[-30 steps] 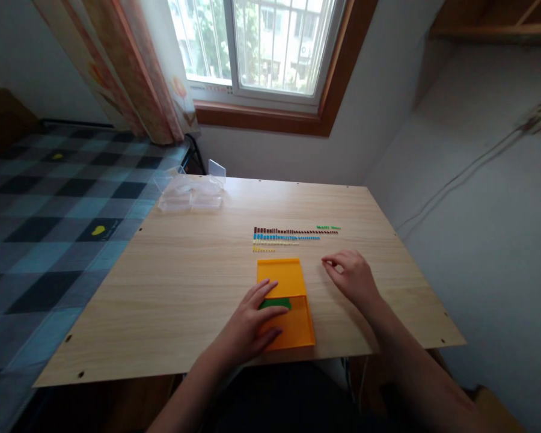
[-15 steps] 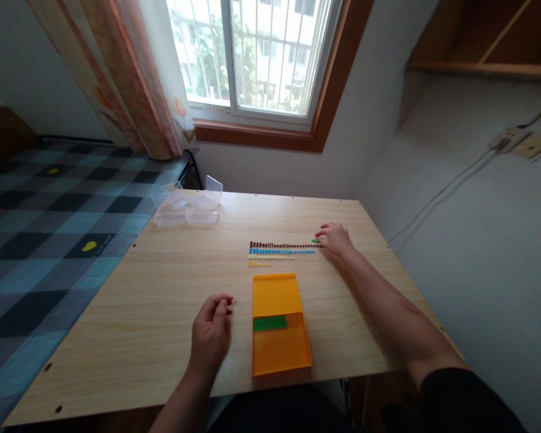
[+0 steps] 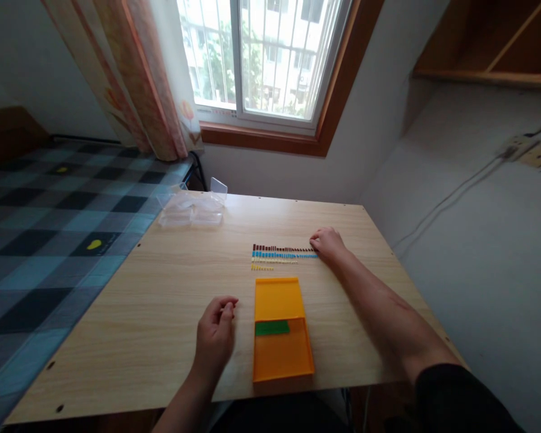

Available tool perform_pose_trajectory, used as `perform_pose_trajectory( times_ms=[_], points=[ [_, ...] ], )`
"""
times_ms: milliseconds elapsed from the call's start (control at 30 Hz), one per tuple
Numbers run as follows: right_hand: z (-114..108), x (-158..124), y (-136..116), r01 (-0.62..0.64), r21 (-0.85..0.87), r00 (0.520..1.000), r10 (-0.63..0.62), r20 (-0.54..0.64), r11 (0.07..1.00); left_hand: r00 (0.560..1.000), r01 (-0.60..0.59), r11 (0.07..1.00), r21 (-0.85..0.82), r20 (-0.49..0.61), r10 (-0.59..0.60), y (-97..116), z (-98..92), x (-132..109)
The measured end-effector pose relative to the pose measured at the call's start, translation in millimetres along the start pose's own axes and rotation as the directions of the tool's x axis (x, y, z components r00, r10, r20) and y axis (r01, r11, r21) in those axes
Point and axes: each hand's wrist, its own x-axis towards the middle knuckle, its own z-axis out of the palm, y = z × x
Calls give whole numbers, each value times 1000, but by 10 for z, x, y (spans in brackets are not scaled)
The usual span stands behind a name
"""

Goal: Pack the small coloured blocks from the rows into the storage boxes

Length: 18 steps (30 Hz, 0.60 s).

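An open orange box (image 3: 280, 328) lies near the table's front edge with a green plate (image 3: 272, 328) in it. Beyond it run rows of tiny pieces: a dark red row (image 3: 282, 248), a blue row (image 3: 283, 255), and short pale and yellow rows (image 3: 270, 263). My right hand (image 3: 328, 243) rests fingers down at the right end of the rows, covering the pieces there; what it holds, if anything, is hidden. My left hand (image 3: 216, 331) lies on the table left of the box, fingers curled in, touching nothing I can see.
The wooden table (image 3: 180, 288) has a clear plastic tray (image 3: 190, 209) at its far left corner. A bed with a checked blue cover (image 3: 49, 222) lies to the left. A window, a curtain and a white wall with a cable stand behind and to the right.
My left hand left the orange box and moved to the table beside it. My right hand reached forward from beside the box to the right end of the rows, now covering the green pieces.
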Motion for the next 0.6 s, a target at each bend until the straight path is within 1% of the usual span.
perform_pose_trajectory(
  times_ms=[233,300,400,500,600],
  points=[
    [-22,-49,-78,8,46,1000,-7,-21,999,1000,-16,1000,-4,-7,16,-19,11,-4],
    [-70,-68,-99,8,84,999,-4,-50,996,1000,-22,1000,2,-9,22,-13,13,-6],
    [-207,-144,-129,17,165,993,3,-116,986,999,-35,999,14,-10,35,9,12,-10],
    [-389,-395,-170,60,270,985,-13,-171,961,998,-63,998,30,5,62,42,11,-15],
    [-536,-876,-261,136,366,981,-74,-180,921,994,-103,993,54,39,101,69,21,-22]
  ],
)
